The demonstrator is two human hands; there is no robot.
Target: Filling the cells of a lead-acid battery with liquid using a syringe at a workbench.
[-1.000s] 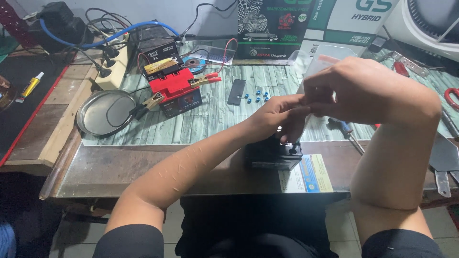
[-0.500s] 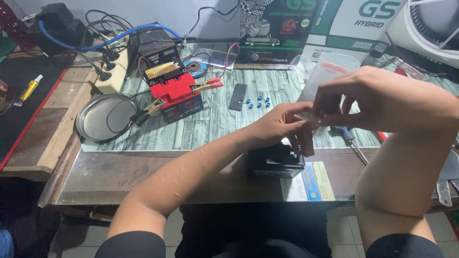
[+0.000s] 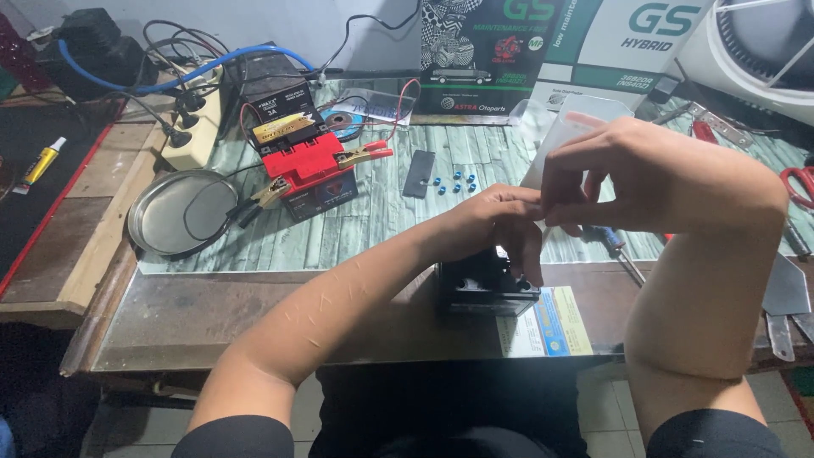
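Black battery [image 3: 483, 288] stands at the near edge of the tabletop [image 3: 254, 305], partly on a printed paper sheet [image 3: 547, 322]. On its top rests the left hand [image 3: 496, 225], fingers curled down and touching it. The right hand [image 3: 644, 182] is just beside and above, its fingertips [image 3: 555, 208] pinched together near the left hand; what they hold is too small to tell. Behind the hands lie small blue caps [image 3: 454, 181] beside a dark flat strip [image 3: 419, 174]. Farther left stands a red battery [image 3: 309, 170] with clamps on it, then a round metal dish [image 3: 182, 212]. A screwdriver [image 3: 615, 250] lies under the right forearm.
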